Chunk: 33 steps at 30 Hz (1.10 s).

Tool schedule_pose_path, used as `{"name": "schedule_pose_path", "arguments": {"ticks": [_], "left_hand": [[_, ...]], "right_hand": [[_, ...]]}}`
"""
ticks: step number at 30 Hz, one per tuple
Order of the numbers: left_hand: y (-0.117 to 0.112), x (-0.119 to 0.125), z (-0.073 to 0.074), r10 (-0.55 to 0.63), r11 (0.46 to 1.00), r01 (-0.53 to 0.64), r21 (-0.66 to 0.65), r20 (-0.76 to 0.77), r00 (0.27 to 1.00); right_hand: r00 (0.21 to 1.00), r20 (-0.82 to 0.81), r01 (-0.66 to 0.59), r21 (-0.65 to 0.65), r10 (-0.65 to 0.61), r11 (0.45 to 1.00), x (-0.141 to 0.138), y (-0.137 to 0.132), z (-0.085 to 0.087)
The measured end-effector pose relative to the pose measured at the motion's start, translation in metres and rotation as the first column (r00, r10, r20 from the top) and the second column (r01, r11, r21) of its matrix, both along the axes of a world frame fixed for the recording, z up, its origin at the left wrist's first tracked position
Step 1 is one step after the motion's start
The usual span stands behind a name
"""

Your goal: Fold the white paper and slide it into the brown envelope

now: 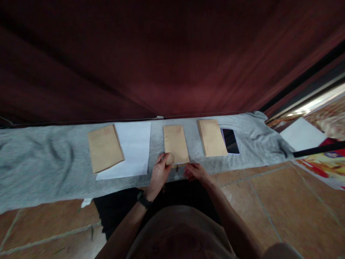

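Observation:
A brown paper envelope (175,141) lies in front of me on the grey cloth, with a small reddish print near its top right. My left hand (160,172) grips its lower left corner, thumb on top by a lighter round patch. My right hand (197,171) has its fingers curled and pinched at the lower right corner. Between the hands, a thin whitish strip shows along the envelope's lower edge. To the left, another brown envelope (105,148) partly covers white paper sheets (137,147). On the right is a stack of brown envelopes (212,137).
A dark-screened phone (230,141) lies against the envelope stack. The grey cloth (59,158) covers the long surface, with a dark red curtain-like sheet (172,72) behind it. Tiled floor (258,201) shows below. At far right are a white sheet (303,134) and a colourful printed sheet (327,167).

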State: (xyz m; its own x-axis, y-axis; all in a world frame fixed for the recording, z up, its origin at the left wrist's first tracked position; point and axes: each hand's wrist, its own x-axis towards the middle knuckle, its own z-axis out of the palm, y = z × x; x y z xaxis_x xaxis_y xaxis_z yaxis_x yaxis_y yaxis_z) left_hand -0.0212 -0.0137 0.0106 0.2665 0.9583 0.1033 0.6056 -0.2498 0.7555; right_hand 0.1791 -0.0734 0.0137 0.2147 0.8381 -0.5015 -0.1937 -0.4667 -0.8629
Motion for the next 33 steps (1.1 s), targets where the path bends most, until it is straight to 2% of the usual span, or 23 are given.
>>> {"name": "schedule_pose_path", "arguments": {"ticks": [1, 3, 4, 6, 8, 11, 14, 18, 21, 25, 28, 33], "left_hand": [[-0.001, -0.001, 0.001, -0.013, 1.000, 0.013, 0.001, -0.021, 1.000], [-0.003, -0.002, 0.003, -0.039, 0.999, 0.038, -0.008, -0.052, 0.998], [-0.004, -0.002, 0.004, -0.046, 0.999, 0.045, -0.012, -0.061, 0.997], [-0.006, -0.003, 0.004, -0.052, 0.999, 0.051, -0.018, -0.075, 0.996], [-0.008, -0.004, 0.005, -0.052, 0.999, 0.051, -0.015, -0.082, 0.995], [-0.010, -0.004, 0.007, -0.060, 0.998, 0.061, 0.001, -0.095, 0.994], [-0.011, -0.005, 0.008, -0.077, 0.997, 0.080, 0.021, -0.139, 0.987], [-0.012, -0.005, 0.012, -0.079, 0.994, 0.091, 0.054, -0.198, 0.977], [-0.004, 0.001, 0.015, -0.133, 0.981, 0.160, 0.112, -0.212, 0.968], [0.030, 0.021, 0.017, -0.265, 0.928, 0.316, 0.198, -0.246, 0.932], [0.072, 0.038, 0.015, -0.303, 0.902, 0.376, 0.211, -0.310, 0.901], [0.148, 0.057, 0.018, -0.298, 0.891, 0.401, 0.212, -0.394, 0.869]], "right_hand": [[0.999, 0.042, -0.023, 0.012, 0.022, 1.000, 0.004, -0.002, 0.001], [0.968, 0.245, -0.079, 0.106, 0.051, 0.991, 0.009, -0.003, 0.003], [0.921, 0.387, -0.124, 0.183, 0.045, 0.975, 0.011, -0.002, 0.004], [0.764, 0.645, -0.283, 0.328, 0.006, 0.901, 0.013, 0.000, 0.005], [0.636, 0.772, -0.453, 0.379, -0.006, 0.807, 0.012, 0.003, 0.003], [0.520, 0.853, -0.609, 0.325, 0.055, 0.723, 0.010, 0.005, -0.004], [0.433, 0.896, -0.666, 0.248, 0.094, 0.703, 0.011, 0.003, -0.009], [0.401, 0.912, -0.673, 0.230, 0.086, 0.703, 0.013, 0.001, -0.011], [0.399, 0.914, -0.673, 0.239, 0.071, 0.701, 0.012, 0.001, -0.011], [0.392, 0.919, -0.663, 0.256, 0.035, 0.703, 0.009, 0.000, -0.012], [0.362, 0.932, -0.661, 0.249, 0.010, 0.708, 0.007, -0.003, -0.012], [0.347, 0.938, -0.669, 0.264, -0.022, 0.695, 0.004, -0.004, -0.010]]}}
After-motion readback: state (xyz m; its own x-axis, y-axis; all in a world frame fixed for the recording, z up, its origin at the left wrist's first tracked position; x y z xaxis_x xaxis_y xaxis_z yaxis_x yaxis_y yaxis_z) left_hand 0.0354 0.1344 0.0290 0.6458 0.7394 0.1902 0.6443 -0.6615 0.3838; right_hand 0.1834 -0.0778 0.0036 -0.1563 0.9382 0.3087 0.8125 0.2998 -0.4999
